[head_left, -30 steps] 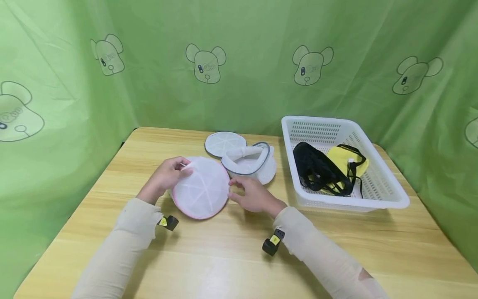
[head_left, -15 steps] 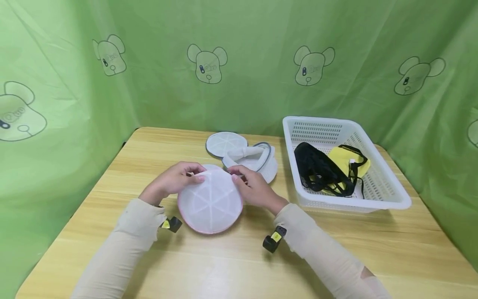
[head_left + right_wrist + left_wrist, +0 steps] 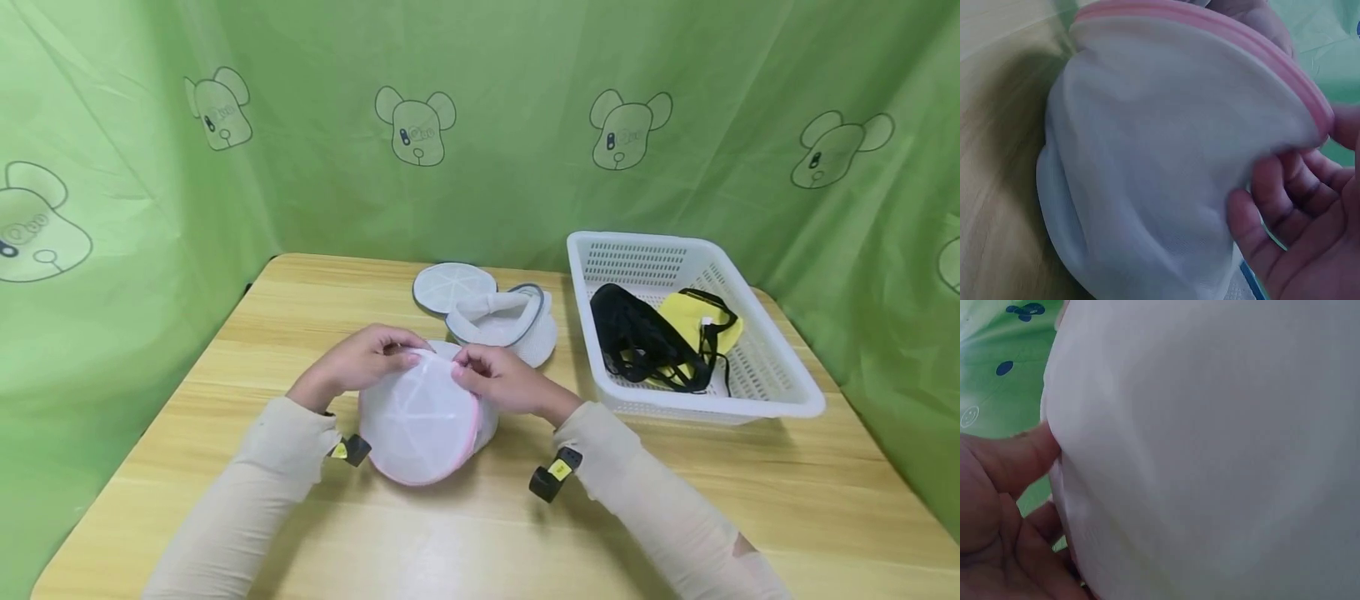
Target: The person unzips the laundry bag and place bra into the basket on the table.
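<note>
A round white mesh laundry bag (image 3: pixel 418 425) with a pink zipper rim (image 3: pixel 1210 24) is tilted toward me above the wooden table, its circular end facing up and forward. My left hand (image 3: pixel 369 364) pinches the upper edge from the left. At the upper right of that edge, my right hand (image 3: pixel 504 381) holds the rim between thumb and fingers. The left wrist view is mostly filled by white fabric, with the thumb pressing its edge. In the right wrist view the soft side of the bag bulges below the rim, beside curled fingers (image 3: pixel 1269 187).
Just behind the hands lies another mesh bag (image 3: pixel 536 337) with grey-blue edging, and a flat round grey-edged piece (image 3: pixel 453 287) beside it. On the right, a white plastic basket (image 3: pixel 712 407) holds a black strapped item (image 3: pixel 637 333) and a yellow item (image 3: pixel 727 332).
The pink-rimmed bag has come right and nearer to me, tilting so its side shows. My right hand, formerly beside it, now grips the rim; my left hand has moved right.
</note>
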Tool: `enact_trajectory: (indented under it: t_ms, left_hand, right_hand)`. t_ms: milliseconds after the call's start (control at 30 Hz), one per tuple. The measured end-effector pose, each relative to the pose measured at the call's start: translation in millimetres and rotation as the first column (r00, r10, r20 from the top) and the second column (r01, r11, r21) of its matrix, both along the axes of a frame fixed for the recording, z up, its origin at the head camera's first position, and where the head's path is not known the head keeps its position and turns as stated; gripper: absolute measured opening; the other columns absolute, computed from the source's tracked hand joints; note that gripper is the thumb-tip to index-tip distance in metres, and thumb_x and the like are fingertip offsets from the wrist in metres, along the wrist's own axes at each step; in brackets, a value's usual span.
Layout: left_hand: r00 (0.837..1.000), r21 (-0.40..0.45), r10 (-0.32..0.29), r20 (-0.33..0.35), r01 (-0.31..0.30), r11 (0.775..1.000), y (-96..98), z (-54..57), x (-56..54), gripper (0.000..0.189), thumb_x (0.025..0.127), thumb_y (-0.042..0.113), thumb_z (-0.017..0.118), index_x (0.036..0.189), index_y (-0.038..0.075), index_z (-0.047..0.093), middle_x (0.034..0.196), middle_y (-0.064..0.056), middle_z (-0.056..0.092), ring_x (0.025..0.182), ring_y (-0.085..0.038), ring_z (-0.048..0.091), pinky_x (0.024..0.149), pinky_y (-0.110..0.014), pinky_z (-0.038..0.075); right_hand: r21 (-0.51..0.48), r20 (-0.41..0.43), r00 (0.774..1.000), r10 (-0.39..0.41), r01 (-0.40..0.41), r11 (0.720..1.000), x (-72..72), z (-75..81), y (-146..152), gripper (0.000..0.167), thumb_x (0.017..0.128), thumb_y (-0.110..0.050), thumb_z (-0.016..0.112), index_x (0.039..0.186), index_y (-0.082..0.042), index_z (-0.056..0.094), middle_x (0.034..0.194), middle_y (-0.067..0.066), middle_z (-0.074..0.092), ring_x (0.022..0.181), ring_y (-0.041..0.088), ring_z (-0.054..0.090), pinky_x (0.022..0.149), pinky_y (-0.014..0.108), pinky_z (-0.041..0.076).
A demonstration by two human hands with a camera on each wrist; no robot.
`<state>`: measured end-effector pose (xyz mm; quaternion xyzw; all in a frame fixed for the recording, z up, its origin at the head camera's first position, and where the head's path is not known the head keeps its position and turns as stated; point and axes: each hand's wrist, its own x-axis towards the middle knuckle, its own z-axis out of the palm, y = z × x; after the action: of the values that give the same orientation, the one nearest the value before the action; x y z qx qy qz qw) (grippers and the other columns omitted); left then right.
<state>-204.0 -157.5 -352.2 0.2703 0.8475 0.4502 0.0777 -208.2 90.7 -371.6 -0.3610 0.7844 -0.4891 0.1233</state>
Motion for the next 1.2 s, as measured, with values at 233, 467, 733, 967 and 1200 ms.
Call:
enact_trajectory:
  t_ms: [233,467,733,967,1200]
  left_hand:
    - [0.981,-0.059,0.187,-0.044,-0.190,0.980,15.8,-2.2,4.3,0.020,0.087,0.005,0.071,0.107,0.006,0.071,0.109,-0.008,0.069,0.108,-0.026,0.060,0.094,-0.042,0.048]
    - [0.960,-0.138,0.255,-0.114,-0.269,0.953,23.4,-6.2,7.5,0.027,0.079,0.010,0.079,0.104,0.007,0.070,0.107,-0.010,0.067,0.101,-0.028,0.060,0.089,-0.043,0.049]
    - [0.919,0.035,0.355,-0.169,-0.354,0.934,34.4,5.5,24.5,0.013,0.086,0.013,0.073,0.096,0.005,0.068,0.094,-0.008,0.065,0.086,-0.024,0.060,0.075,-0.037,0.051]
    - [0.983,0.004,0.072,-0.167,-0.073,0.997,45.8,10.0,38.7,0.006,0.089,0.013,0.070,0.085,0.009,0.069,0.072,0.005,0.062,0.068,-0.011,0.057,0.063,-0.026,0.050]
    - [0.993,-0.002,0.100,0.066,-0.100,0.995,46.8,1.9,35.6,0.027,0.100,0.018,0.055,0.118,0.000,0.065,0.108,-0.011,0.068,0.084,-0.021,0.066,0.069,-0.029,0.055]
  right_hand:
    - [0.070,-0.005,0.992,0.124,-0.124,0.990,2.3,-3.1,-3,0.014,0.097,-0.010,0.056,0.087,-0.006,0.048,0.073,-0.003,0.057,0.068,0.011,0.055,0.058,0.023,0.046]
    - [0.142,-0.038,0.983,0.182,-0.175,0.974,6.1,-2.6,-6,0.023,0.095,-0.011,0.058,0.073,-0.006,0.056,0.068,0.001,0.061,0.062,0.010,0.055,0.054,0.022,0.045]
    - [0.012,-0.162,0.981,-0.110,0.114,0.993,10.5,-1.1,-15,0.026,0.096,-0.014,0.057,0.071,-0.010,0.055,0.062,-0.005,0.047,0.061,0.011,0.046,0.052,0.022,0.037]
    - [-0.175,-0.147,0.906,-0.397,0.371,0.912,8.6,-0.4,-20,0.032,0.095,-0.010,0.057,0.065,-0.008,0.050,0.062,-0.001,0.051,0.062,0.012,0.046,0.055,0.022,0.038]
    - [-0.192,-0.064,0.922,-0.382,0.364,0.911,9.8,0.2,-23,0.029,0.100,-0.012,0.052,0.072,-0.004,0.053,0.073,0.007,0.058,0.073,0.016,0.050,0.066,0.027,0.043]
